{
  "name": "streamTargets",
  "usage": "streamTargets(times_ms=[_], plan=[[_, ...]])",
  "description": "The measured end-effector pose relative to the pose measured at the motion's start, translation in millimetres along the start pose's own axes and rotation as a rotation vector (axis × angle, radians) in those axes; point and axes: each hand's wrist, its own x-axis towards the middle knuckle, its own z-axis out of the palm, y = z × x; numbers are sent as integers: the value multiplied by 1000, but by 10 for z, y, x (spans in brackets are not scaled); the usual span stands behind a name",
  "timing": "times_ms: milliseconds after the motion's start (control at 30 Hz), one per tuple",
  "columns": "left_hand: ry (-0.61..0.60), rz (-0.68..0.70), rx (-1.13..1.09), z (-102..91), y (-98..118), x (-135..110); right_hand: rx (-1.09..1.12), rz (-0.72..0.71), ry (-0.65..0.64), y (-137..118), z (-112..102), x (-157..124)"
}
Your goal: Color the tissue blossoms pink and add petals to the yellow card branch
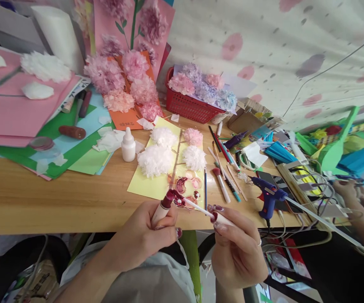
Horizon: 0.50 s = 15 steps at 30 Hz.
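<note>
My left hand (137, 240) is closed around a lip gloss tube (160, 213) with a white body and a dark red top. Between the fingertips of my right hand (240, 248) is the white cap of a lip gloss wand (199, 207). The wand's dark red tip is beside the tube's top; whether they touch, I cannot tell. Just beyond lies a yellow sheet (137, 181) bearing a brown stem, white ruffled flowers (155, 160) and a smaller pink flower (192, 136). Near its lower edge are glossy round shapes (182, 185), some dark red.
A white squeeze bottle (128, 145) stands left of the sheet. Brushes and pens (222, 185), then a blue glue gun (267, 195), lie to the right. A red basket (191, 105) of paper flowers is behind. Another person's hands (349, 193) show at far right.
</note>
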Motion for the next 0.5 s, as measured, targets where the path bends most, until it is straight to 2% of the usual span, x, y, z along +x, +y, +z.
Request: streamTargets(times_ms=[167, 267, 333, 433, 500], plan=[[2, 13, 20, -28, 0, -7, 31, -24, -10, 34, -27, 20], [57, 93, 111, -41, -36, 16, 70, 16, 33, 27, -41, 33], [181, 183, 251, -44, -73, 39, 162, 171, 114, -14, -31, 53], [397, 311, 543, -40, -127, 68, 428, 588, 193, -110, 27, 98], [458, 360, 689, -35, -149, 76, 602, 870, 178, -160, 85, 124]])
